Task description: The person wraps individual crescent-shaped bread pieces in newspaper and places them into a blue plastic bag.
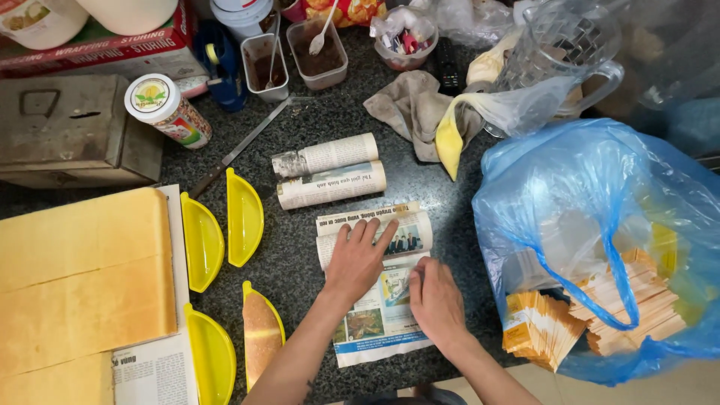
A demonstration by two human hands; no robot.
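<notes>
Just ahead of the hands on the dark tabletop [442, 202], a newspaper sheet [379, 315] runs lengthwise back toward the person, its far end curled into a roll [373, 234] lying crosswise. The left hand [358, 259] presses flat, fingers spread, on that roll. The right hand [436, 301] rests nearer, fingers curled, on the sheet's right edge.

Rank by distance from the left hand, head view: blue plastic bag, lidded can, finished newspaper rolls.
1. Finished newspaper rolls: just beyond the left hand, toward the top of the counter.
2. Blue plastic bag: off to the right, past the right hand.
3. Lidded can: far upper left, beside the metal box.
</notes>
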